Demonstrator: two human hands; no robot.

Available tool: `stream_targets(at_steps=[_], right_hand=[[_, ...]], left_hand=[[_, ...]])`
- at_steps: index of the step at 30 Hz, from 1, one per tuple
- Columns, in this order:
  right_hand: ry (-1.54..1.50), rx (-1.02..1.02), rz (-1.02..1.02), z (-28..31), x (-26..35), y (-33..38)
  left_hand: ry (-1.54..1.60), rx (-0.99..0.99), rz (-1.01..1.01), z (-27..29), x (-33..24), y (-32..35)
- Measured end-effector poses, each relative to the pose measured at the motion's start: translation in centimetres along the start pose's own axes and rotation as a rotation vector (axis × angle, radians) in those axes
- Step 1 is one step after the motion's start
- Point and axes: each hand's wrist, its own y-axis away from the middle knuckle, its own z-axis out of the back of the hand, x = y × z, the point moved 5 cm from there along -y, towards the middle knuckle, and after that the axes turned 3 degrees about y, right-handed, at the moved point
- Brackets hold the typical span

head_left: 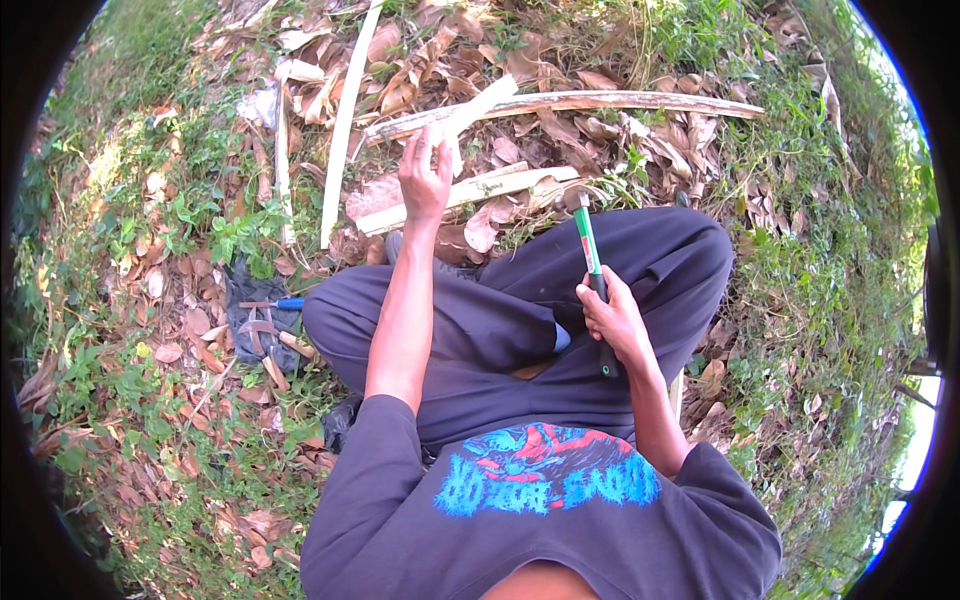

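The ground [800, 310] is grass and dry leaves. A pale wood strip [482, 107] extends beyond the left hand [426, 182], whose fingers are half bent; whether they grip, I cannot tell. The right hand [615, 318] is wrapped around a hammer [587, 240]. Better to steady the strip, keeping left fingers away from the hammer.

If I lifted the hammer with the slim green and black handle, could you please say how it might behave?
The hammer probably feels head-heavy, its blocky head topping a slim handle. That handle, straight in the right hand, looks stiff. The dull black grip may resist slipping.
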Motion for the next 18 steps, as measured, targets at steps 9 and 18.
stream_targets(at_steps=[9,18], right_hand=[[-0.015,0.014,0.001,-0.4,0.1,-0.2],[-0.045,0.028,0.024,-1.2,0.7,-0.5]], left_hand=[[0.0,-0.015,0.002,-0.1,-0.1,-0.1],[0.031,-0.042,-0.007,-0.5,0.2,-0.1]])
